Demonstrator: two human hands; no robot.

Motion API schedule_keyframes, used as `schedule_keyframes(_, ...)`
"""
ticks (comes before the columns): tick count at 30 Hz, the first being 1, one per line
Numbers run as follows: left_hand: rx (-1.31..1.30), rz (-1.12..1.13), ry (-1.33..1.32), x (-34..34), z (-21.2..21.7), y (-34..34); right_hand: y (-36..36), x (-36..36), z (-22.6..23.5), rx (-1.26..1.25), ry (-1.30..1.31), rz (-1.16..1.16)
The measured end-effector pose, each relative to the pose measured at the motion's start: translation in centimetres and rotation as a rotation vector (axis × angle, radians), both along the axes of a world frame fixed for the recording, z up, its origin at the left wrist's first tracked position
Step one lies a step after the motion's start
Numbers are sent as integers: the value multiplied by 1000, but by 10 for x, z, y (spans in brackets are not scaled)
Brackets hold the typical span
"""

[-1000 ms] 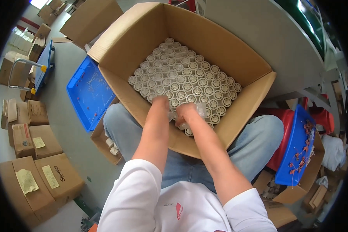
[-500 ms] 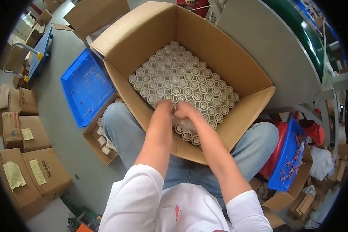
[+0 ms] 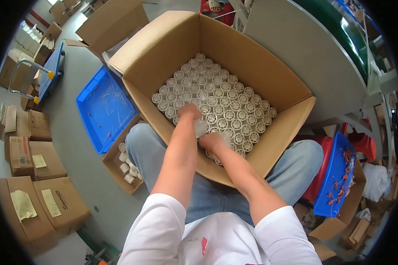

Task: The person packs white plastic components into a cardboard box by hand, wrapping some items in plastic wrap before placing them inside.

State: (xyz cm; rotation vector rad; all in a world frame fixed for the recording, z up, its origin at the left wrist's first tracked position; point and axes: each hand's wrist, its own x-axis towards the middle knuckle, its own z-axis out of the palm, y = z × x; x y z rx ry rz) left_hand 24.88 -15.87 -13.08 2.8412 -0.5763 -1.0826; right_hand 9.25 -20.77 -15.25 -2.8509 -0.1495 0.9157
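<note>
Between my knees stands a large open cardboard box. Rows of round, white-and-clear wheel-like plastic parts are packed upright inside it. Over the parts on the box's near side is crumpled clear plastic film. My left hand is closed on the film, back of the hand up, with most fingertips hidden. Nearer to me and to the right, my right hand is also closed on film, which shows beside its knuckles. The two hands are apart, both low in the box.
A blue tray with thin clear strands lies left of the box. Below it, a smaller carton holds white cylindrical parts. At right are a red stool and a blue tray with orange-red pieces. A grey panel stands behind the box.
My hands have moved apart: the left slightly up and left, the right toward me. Film now shows beside each hand. The whole view has shifted a little.
</note>
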Motion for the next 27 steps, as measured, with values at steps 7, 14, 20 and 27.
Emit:
schedule_keyframes(7, 117, 101, -54, -1, -18, 21, -11, 14, 16, 105, 103, -74)
schedule_keyframes(14, 133, 86, -74, 6, -29, 28, -11, 29, 37, 324, -79, -388)
schedule_keyframes(20, -48, 210, -243, 8, -32, 35, -23, 37, 31, 394, -187, -657)
schedule_keyframes(27, 49, 196, -81, 13, -30, 47, -43, 86, 35, 419, -205, -584)
